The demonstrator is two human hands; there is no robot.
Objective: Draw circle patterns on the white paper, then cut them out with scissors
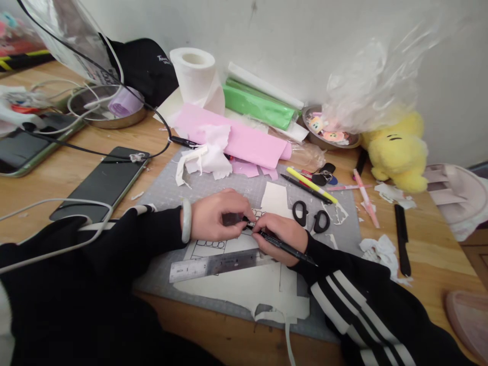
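My right hand (280,235) grips a black pen (287,248), which lies slanted with its rear end toward my wrist. At the pen's front end, my left hand (223,214) pinches a small dark piece that looks like the pen's cap. Both hands' fingertips meet there, partly hiding it. Below them is a white paper sheet (238,246) with drawn black lines and rows of small rounded shapes. A metal ruler (219,265) lies across the sheet, near my right hand. Black-handled scissors (300,213) rest just beyond that hand.
A grey cutting mat (160,188) lies underneath. Cut paper (236,290) is at its front edge. Pink paper (232,134), a white roll (194,76) and a green packet (259,104) stand behind. A phone (102,183) lies left; a yellow plush toy (398,152) sits right. A white cable (76,202) crosses my left sleeve.
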